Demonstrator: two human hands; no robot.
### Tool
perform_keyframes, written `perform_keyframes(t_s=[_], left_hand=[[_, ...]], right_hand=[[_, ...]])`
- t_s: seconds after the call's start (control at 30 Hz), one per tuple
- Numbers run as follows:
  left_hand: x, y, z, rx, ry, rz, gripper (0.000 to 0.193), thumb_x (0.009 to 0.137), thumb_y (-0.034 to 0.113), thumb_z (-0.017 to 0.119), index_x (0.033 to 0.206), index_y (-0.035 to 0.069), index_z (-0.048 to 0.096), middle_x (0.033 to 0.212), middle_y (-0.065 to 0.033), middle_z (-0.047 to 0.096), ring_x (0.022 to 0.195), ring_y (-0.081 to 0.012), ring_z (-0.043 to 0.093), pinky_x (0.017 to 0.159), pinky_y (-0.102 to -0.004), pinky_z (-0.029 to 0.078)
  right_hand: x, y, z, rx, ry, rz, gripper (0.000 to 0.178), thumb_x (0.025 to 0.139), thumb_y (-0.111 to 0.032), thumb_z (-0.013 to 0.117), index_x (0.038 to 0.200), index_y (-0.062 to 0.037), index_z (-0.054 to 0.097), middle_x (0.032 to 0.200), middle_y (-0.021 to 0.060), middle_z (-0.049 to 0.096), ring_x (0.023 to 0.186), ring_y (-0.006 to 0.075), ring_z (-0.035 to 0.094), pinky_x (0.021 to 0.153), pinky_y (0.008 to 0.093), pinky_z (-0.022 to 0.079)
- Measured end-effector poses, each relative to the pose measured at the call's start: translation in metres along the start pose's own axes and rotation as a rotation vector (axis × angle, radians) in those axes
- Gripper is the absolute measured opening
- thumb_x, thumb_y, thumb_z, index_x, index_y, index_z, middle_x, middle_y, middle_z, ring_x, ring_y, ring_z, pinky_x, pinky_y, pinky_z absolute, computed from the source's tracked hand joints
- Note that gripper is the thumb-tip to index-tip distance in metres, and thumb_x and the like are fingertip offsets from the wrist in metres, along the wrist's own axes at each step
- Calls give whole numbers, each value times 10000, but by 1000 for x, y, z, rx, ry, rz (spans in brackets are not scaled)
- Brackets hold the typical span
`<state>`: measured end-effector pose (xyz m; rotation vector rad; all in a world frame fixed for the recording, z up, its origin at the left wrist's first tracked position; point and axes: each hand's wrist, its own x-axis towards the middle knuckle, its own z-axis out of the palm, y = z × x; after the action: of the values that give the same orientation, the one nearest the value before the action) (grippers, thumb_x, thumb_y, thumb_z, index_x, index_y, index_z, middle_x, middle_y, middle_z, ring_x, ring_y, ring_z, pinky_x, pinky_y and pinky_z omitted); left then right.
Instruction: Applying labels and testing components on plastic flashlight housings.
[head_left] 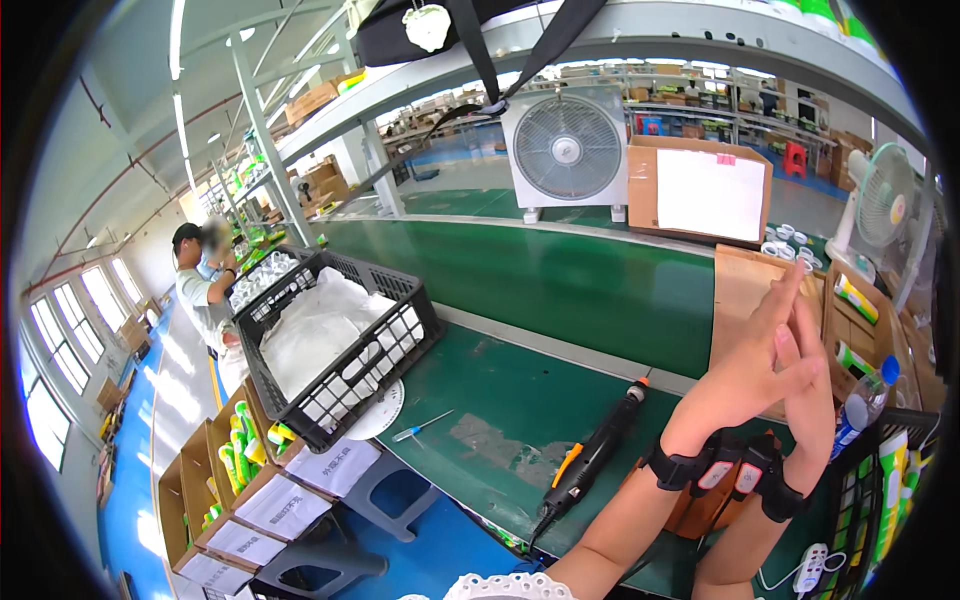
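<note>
Green workbench (520,400): electric screwdriver (590,455) just left of empty, pressed-together hands (785,365).

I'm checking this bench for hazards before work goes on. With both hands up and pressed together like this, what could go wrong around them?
1. The black crate of white parts juts past the green bench edge, over the boxes below; a bump might tip it.
2. The electric screwdriver lies near the front edge with its cord hanging off; the left hand or right hand, coming down, could snag it.
3. The small blue-handled screwdriver lies loose and could roll off.
</note>
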<state>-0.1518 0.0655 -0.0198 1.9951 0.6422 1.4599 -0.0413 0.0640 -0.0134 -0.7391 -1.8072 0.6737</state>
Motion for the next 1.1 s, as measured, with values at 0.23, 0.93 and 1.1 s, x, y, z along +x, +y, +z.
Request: perform_keyframes(t_s=[0.23, 0.93, 1.1], left_hand=[[-11, 25, 2, 21, -61, -44, 853, 735, 253, 633, 1383, 70, 110, 1398, -233, 159, 1273, -385, 224, 1022, -374, 219], [-61, -140, 45, -16, 23, -417, 521, 809, 393, 520, 1193, 56, 414, 1015, -208, 518, 1011, -311, 483, 883, -366, 369], [-94, -147, 60, -11, -43, -466, 471, 820, 349, 539, 1193, 94, 407, 931, -88, 518, 735, -142, 519, 603, -245, 433]], right_hand=[[-10, -7, -1, 64, -102, 36, 574, 864, -316, 441, 1316, 5, 293, 1298, 148, 388, 1193, 242, 365, 964, 324, 298], [-48, 143, 21, 329, -238, 477, 454, 860, -431, 484, 1091, -42, 520, 962, 59, 543, 885, 127, 509, 666, 259, 440], [-79, 170, 24, 304, -278, 384, 408, 864, -408, 497, 1054, -48, 530, 1110, 63, 517, 1045, 158, 456, 903, 286, 347]])
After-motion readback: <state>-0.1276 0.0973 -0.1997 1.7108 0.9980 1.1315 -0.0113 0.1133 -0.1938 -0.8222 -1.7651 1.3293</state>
